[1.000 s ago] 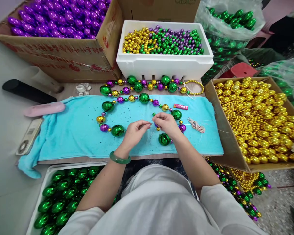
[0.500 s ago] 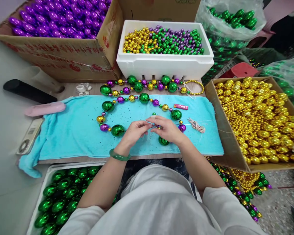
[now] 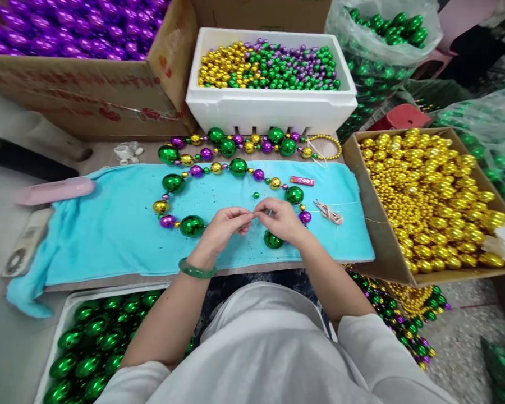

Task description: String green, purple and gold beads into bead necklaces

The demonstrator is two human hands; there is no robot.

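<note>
Bead strand (image 3: 238,167) lies on the blue towel (image 3: 109,235) in a broad loop, beads threaded along its visible run; closure at the near side, by the hands, cannot be confirmed. Left hand (image 3: 224,229) and right hand (image 3: 280,220): each grip pinched closed, fingertips meeting; any thread held is too fine to tell. Small green bead (image 3: 256,195) sits inside the loop, apart from the strand. Beaded lengths (image 3: 228,147) lie beyond the towel.
</note>
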